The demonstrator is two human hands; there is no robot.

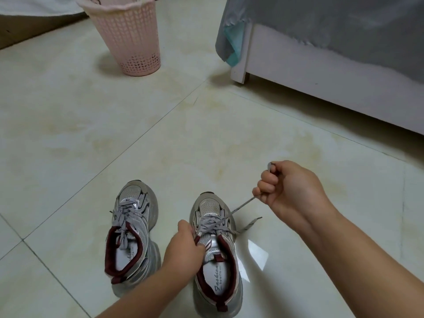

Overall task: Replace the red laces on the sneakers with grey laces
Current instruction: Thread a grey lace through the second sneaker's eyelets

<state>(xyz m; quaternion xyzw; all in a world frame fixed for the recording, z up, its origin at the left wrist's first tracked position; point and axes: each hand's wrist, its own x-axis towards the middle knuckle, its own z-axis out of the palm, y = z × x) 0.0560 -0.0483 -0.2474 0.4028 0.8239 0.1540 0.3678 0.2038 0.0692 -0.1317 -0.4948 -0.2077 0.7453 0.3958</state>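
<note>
Two mesh-toed silver sneakers (137,228) are stood on glossy floor tiles (68,134), the right sneaker's (215,244) flat grey lace (241,206) pulled taut in the fisted right hand (284,187), its collar pinched by the left hand (183,244).

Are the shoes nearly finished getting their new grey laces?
Nearly. The left sneaker already has grey laces threaded up it, and no red lace shows anywhere. The right sneaker is being done: the right hand pulls a grey lace tight while the left hand holds the shoe at its eyelets. Still to do: tightening and tying.
</note>
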